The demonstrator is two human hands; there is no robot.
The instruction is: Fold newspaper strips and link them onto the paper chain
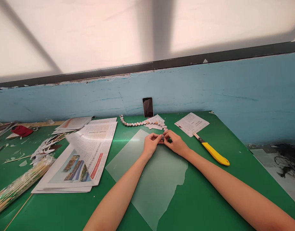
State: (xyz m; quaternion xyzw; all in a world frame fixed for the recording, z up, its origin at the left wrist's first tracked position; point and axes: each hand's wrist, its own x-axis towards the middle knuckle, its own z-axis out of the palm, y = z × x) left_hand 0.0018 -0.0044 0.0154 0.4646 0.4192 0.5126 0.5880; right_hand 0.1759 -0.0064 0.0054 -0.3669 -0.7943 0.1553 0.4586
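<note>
Beyond the fingers (157, 139), a scuffed blue wall (89, 99) is rising behind a green tabletop (200, 202). Far to the fingers' left, a plastic-wrapped bundle of sticks (22, 179) is lying near cut paper scraps (44, 147); between these and the fingers, folded newspapers (99, 144) are resting in a stack. Just beyond the fingers and mostly to their left, a zigzag chain of folded paper (138, 124) is curving across, its right end stopping close to the fingertips; whether it is joining what they are holding cannot be told. Under the fingers and nearer, a translucent sheet (159, 186) is lying flat, while farther beyond them a phone (147, 107) is leaning against the wall. The left hand (151, 144) is pinching a small folded piece (162, 138), partly hidden, and the right hand (177, 142) is clamping its other side, both sets of fingertips nearly meeting. To the fingers' right, a newsprint square (192, 124) is lying beside a yellow-handled cutter (214, 154).

Shaping or fitting the piece seems to be the step in hand; the next move is probably calling for a steady two-handed pinch and neatly aligned folds.
</note>
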